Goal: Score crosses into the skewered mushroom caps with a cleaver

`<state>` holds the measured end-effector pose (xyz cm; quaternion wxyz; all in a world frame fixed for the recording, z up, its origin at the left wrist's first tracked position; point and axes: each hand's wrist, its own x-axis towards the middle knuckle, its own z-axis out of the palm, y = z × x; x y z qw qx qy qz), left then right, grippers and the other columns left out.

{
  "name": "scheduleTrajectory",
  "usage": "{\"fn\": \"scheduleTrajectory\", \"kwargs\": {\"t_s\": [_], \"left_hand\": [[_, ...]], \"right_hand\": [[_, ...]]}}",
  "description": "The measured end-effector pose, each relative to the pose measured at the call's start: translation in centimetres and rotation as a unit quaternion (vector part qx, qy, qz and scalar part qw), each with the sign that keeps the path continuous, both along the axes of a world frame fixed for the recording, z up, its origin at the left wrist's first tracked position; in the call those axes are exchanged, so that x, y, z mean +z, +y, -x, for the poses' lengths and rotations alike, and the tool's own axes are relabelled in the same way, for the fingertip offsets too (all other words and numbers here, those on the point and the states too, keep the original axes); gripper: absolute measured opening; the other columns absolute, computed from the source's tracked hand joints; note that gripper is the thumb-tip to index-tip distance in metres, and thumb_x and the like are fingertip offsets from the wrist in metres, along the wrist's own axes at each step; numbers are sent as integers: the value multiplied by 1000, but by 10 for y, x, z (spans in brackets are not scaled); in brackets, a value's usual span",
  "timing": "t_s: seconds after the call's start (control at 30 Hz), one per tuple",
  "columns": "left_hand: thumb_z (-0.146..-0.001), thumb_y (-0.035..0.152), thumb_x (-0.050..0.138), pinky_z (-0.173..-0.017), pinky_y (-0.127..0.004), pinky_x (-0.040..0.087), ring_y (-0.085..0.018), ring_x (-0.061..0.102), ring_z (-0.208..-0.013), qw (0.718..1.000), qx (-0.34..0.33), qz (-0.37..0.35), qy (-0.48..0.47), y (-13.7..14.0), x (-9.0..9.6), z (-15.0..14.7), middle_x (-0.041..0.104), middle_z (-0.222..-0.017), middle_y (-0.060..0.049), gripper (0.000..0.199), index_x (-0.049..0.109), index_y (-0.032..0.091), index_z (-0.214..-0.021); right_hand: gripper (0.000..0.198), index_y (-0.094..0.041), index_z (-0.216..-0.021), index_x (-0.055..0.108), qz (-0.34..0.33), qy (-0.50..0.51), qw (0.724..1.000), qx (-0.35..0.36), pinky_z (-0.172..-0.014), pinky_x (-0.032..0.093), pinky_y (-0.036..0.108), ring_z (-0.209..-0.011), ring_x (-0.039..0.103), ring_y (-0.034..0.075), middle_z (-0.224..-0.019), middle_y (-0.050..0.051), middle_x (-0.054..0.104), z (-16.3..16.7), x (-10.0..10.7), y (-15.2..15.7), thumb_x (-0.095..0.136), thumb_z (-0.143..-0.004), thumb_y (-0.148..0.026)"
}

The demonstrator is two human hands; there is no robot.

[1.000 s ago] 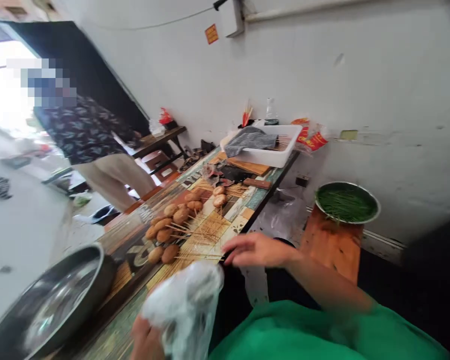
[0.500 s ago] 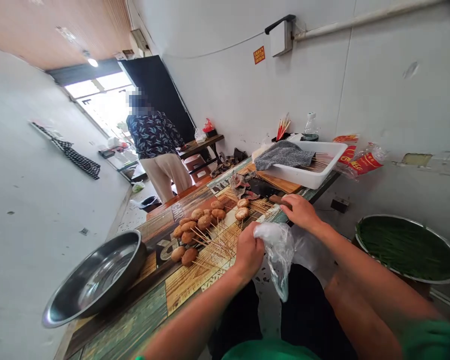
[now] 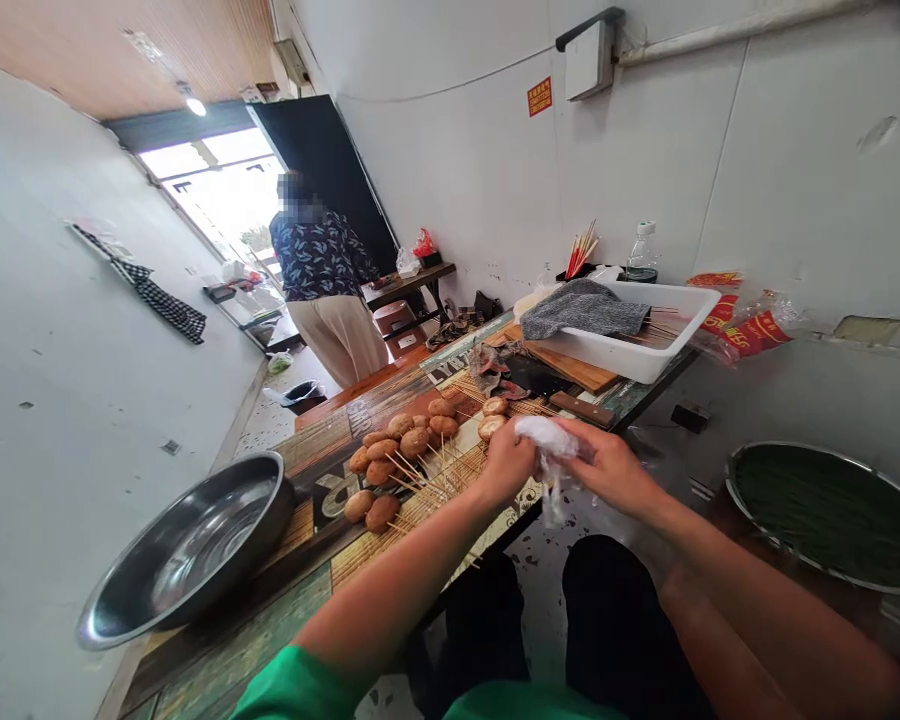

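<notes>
Between my two hands is a crumpled clear plastic bag (image 3: 549, 440), bunched up white at the top with loose ends hanging below. My left hand (image 3: 508, 462) is closed on its left side. From the right, my right hand (image 3: 607, 468) grips the same bag, its fingers partly hidden behind the plastic. Both hands are over the table's near edge. Just beyond them lies a wooden-handled knife (image 3: 581, 408), touched by neither hand. Several brown mushrooms (image 3: 382, 475) on bamboo skewers (image 3: 435, 480) rest on the table left of my hands.
A large steel basin (image 3: 195, 550) stands at the table's left end. A white tub (image 3: 645, 345) with a grey cloth (image 3: 585, 312) and skewers is at the back right. A metal tub of green stuff (image 3: 832, 510) stands low at right. A person (image 3: 326, 270) is further back.
My right hand has left the knife handle and come over to the plastic bag in my left hand. The bag, hanging long before, is now bunched between both hands.
</notes>
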<state>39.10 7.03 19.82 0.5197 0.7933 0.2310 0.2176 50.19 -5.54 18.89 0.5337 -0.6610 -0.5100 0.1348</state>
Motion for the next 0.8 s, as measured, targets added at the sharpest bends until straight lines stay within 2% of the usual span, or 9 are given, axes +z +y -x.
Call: {"fn": "scheduleTrajectory", "kwargs": {"t_s": [0.07, 0.13, 0.17, 0.23, 0.3, 0.4, 0.47, 0.57, 0.8], "left_hand": [[-79, 27, 54, -63, -27, 51, -16, 61, -66, 991, -134, -14, 24, 4, 9, 1, 66, -82, -4, 34, 58, 14, -110], [-74, 31, 67, -77, -29, 52, -20, 64, -92, 969, -215, -120, 26, 10, 19, -2, 66, -110, -8, 62, 46, 19, -132], [-74, 31, 70, -84, -30, 51, -20, 62, -102, 959, -211, -186, 27, 13, 24, -8, 63, -119, -9, 70, 41, 20, -137], [-81, 29, 64, -93, -32, 48, -21, 59, -109, 934, -150, -320, 57, 19, 28, -29, 62, -122, -10, 57, 46, 20, -135], [-88, 24, 55, -95, -33, 46, -21, 61, -105, 883, -110, -441, 117, 22, 27, -58, 67, -110, -10, 31, 61, 18, -118], [-90, 22, 51, -90, -32, 48, -22, 63, -100, 793, -140, -558, 199, 20, 20, -105, 70, -96, -10, 20, 69, 17, -96], [-89, 21, 52, -86, -32, 50, -24, 64, -99, 763, -155, -585, 228, 18, 14, -133, 70, -97, -11, 18, 69, 16, -95], [-88, 16, 51, -79, -32, 51, -25, 67, -93, 752, -167, -587, 250, 16, 6, -163, 71, -95, -14, 19, 70, 13, -93], [-89, 14, 49, -78, -35, 52, -27, 68, -88, 733, -206, -592, 263, 26, -1, -192, 70, -91, -19, 22, 68, 8, -98]], "right_hand": [[36, -19, -104, 72, 12, 18, 998, -54, -75, 56, 32, -85, 69, 23, -99, 5, 74, -16, -10, -8, 58, -74, -31], [35, -14, -95, 72, 22, 32, 990, -135, -62, 55, 30, -68, 68, 22, -81, 6, 74, -45, -23, -18, 60, -69, -34], [37, -11, -94, 71, 28, 35, 982, -183, -53, 54, 30, -59, 65, 21, -75, 7, 73, -61, -29, -24, 58, -70, -36], [43, -7, -98, 69, 40, 32, 959, -277, -43, 49, 29, -47, 59, 19, -68, 8, 70, -92, -40, -37, 52, -72, -37], [43, -6, -100, 68, 53, 8, 935, -351, -43, 46, 29, -47, 57, 18, -68, 9, 69, -115, -47, -47, 49, -73, -34], [40, -10, -101, 69, 68, -61, 908, -410, -56, 49, 33, -63, 61, 22, -81, 12, 71, -130, -52, -53, 51, -72, -29], [38, -13, -105, 70, 74, -122, 903, -404, -70, 49, 36, -78, 61, 25, -94, 12, 72, -132, -53, -50, 51, -74, -24], [39, -18, -109, 70, 90, -215, 908, -349, -84, 44, 38, -92, 56, 26, -103, 10, 71, -132, -53, -41, 49, -77, -14], [45, -20, -118, 67, 144, -325, 905, -234, -84, 41, 37, -96, 49, 28, -111, 12, 65, -139, -53, -30, 44, -82, -6]]}}
